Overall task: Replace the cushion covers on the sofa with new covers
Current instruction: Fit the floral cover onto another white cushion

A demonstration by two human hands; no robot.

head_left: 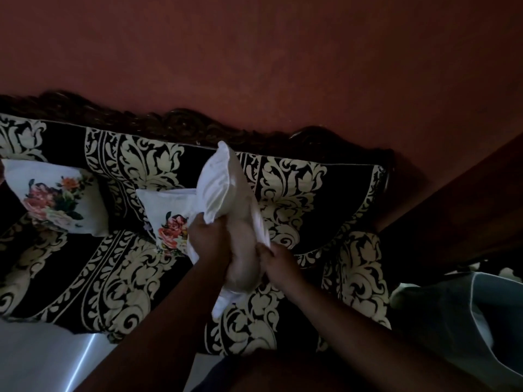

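Observation:
I hold a cushion upright over the sofa (pixel 119 278), which has a black and cream leaf pattern. A white cover (pixel 220 182) sheathes the cushion's upper part, and the bare beige inner cushion (pixel 243 256) bulges out at the bottom. My left hand (pixel 208 237) grips the cover's open edge on the left side. My right hand (pixel 278 260) pinches the cover's edge on the right side. Two white cushions with flower prints lean on the sofa back, one at the left (pixel 56 199) and one in the middle (pixel 169 222), partly hidden behind the held cushion.
A red wall (pixel 283 66) rises behind the sofa's carved dark wooden back (pixel 184 123). Dark wooden furniture (pixel 458 199) stands at the right. A grey bag or fabric (pixel 458 312) lies at lower right. Pale shiny floor (pixel 42 357) shows at lower left.

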